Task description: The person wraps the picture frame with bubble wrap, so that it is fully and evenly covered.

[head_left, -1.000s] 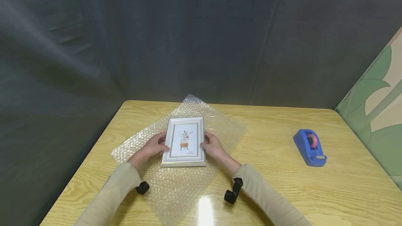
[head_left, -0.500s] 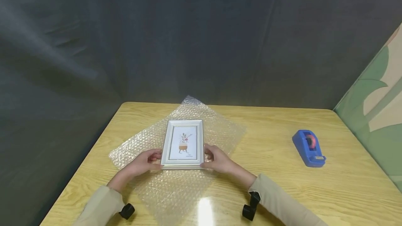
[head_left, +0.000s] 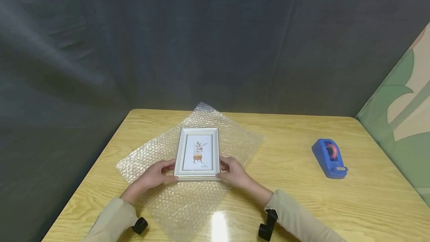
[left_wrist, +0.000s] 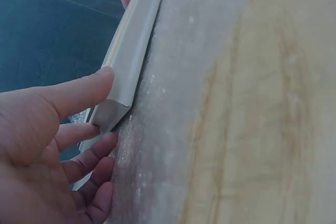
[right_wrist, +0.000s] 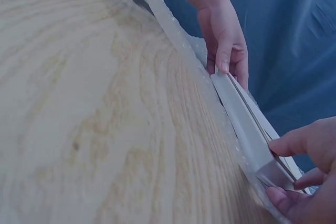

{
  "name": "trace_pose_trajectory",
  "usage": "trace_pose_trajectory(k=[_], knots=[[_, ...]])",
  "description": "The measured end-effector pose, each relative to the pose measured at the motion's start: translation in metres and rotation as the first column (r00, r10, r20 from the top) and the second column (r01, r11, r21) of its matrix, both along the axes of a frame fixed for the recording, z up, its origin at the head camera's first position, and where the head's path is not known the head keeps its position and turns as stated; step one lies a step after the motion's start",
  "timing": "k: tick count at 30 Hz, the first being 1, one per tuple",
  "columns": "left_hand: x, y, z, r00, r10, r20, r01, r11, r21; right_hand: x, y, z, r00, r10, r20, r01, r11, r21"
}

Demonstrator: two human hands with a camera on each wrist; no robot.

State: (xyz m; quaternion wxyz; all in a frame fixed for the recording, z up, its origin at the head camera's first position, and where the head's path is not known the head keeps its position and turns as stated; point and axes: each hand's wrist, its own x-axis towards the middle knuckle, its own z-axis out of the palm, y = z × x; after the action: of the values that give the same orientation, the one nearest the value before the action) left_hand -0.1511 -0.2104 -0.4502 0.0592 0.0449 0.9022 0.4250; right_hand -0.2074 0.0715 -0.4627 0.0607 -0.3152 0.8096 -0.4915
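A silvery-white picture frame [head_left: 197, 156] with a potted-plant print lies face up on a sheet of bubble wrap [head_left: 188, 202]. My left hand [head_left: 156, 174] holds its near left corner, thumb on the near edge and forefinger against the side. At the near right corner, my right hand [head_left: 234, 173] grips in the same way. The left wrist view shows the left thumb [left_wrist: 102, 85] on the frame's edge [left_wrist: 126, 66], with the other fingers loosely bent below. In the right wrist view, the right hand [right_wrist: 310, 166] pinches the closer corner.
On the right side of the wooden table [head_left: 285, 152] stands a blue tape dispenser [head_left: 330, 159] with a pinkish roll. A dark curtain [head_left: 215, 40] hangs behind the table and along its left side. A patterned panel [head_left: 403, 122] borders the right edge.
Both hands have slid from the frame's sides to its near corners. The frame came slightly nearer, then shifted a little to the right. The bubble wrap stays in place.
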Motion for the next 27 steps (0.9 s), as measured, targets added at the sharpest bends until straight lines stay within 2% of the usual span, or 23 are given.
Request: trace_pose_trajectory(k=[6,7,8,11,14,15,19,27], knots=[[0.001,0.001,0.0,0.999,-0.011,-0.034,0.01,0.999,-0.041,0.004,-0.002,-0.001,0.999,-0.026,0.02,0.027,0.998,-0.057],[0.001,0.001,0.0,0.999,-0.01,-0.034,0.008,0.999,-0.044,0.005,-0.002,-0.001,1.0,-0.021,0.022,0.023,0.997,-0.078],[0.002,0.002,0.001,0.999,-0.012,-0.035,0.01,0.999,-0.046,0.001,-0.001,-0.007,1.0,0.001,-0.003,-0.001,0.994,-0.111],[0.002,0.001,0.002,0.999,-0.025,-0.035,0.023,0.998,-0.057,0.002,0.0,-0.008,0.999,0.036,-0.008,-0.036,0.985,-0.171],[0.001,-0.001,0.004,0.999,-0.048,-0.017,0.047,0.998,-0.038,0.002,0.0,-0.007,0.999,0.027,0.026,-0.023,0.987,-0.159],[0.0,-0.002,0.005,0.998,-0.055,-0.008,0.055,0.998,-0.02,0.006,0.0,0.0,0.998,0.007,0.07,0.003,0.991,-0.137],[-0.004,-0.008,0.007,0.997,-0.067,0.027,0.065,0.997,0.047,0.008,-0.002,0.004,0.992,-0.033,0.125,0.041,0.997,-0.063],[-0.007,-0.009,0.008,0.995,-0.093,0.037,0.091,0.994,0.058,0.01,-0.001,0.004,0.997,-0.058,0.047,0.059,0.998,-0.031]])
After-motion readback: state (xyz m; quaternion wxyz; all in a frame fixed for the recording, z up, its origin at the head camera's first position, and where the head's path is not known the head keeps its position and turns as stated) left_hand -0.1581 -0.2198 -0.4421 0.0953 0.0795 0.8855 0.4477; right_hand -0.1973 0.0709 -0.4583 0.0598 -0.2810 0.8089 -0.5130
